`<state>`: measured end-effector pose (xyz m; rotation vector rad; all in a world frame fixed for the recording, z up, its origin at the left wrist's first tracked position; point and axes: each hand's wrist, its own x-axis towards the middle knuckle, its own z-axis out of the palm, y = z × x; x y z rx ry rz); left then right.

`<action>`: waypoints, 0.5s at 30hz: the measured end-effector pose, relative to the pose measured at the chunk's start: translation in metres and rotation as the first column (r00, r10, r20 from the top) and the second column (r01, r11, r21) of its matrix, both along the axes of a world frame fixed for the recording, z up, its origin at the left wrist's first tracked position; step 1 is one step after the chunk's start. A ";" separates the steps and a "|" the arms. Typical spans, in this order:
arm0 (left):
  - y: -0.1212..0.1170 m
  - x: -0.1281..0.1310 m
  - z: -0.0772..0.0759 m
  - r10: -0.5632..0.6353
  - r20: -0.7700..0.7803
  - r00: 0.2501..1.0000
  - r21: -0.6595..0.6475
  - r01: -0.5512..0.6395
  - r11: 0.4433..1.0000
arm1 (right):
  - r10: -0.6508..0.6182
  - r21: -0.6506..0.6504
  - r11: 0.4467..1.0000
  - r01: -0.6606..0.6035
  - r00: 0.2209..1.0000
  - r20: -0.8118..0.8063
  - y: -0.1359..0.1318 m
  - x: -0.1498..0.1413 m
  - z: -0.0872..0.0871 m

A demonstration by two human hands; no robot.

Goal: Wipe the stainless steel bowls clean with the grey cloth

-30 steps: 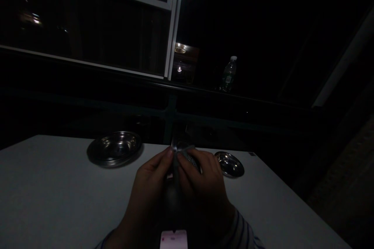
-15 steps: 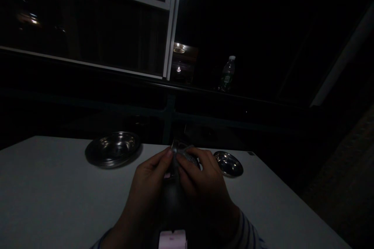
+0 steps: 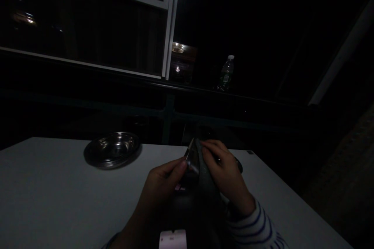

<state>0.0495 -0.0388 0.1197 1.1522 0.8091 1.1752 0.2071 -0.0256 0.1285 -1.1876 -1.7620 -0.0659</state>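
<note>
Both hands hold up a dark, cloth-like piece above the white table, and its lower part hangs toward me. A shiny metal strip shows along its upper left side. My left hand pinches the piece from the left near that strip. My right hand lies over its right side, with the fingers curled across it. Dim light hides the piece's exact shape.
A steel bowl stands at the table's far left. A small steel dish is mostly hidden behind my right hand. A pale label shows at the bottom. A plastic water bottle stands beyond the table, past a dark railing.
Both hands have moved right and lifted the dark piece more upright. The perforated metal seen earlier no longer shows, and my right hand now covers most of the small dish.
</note>
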 end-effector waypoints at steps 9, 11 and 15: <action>0.002 -0.006 0.005 0.035 0.196 0.980 -0.037 -0.029 0.999 | 0.003 0.147 0.988 -0.039 0.971 0.239 -0.015 -0.024 -0.002; 0.003 -0.007 0.007 0.079 0.241 0.967 -0.062 -0.066 0.996 | -0.050 0.260 0.965 -0.033 0.951 0.305 -0.017 -0.032 -0.006; 0.004 -0.009 0.008 0.164 0.283 0.945 -0.109 -0.138 0.984 | -0.136 0.392 0.920 -0.020 0.921 0.365 -0.017 -0.042 -0.013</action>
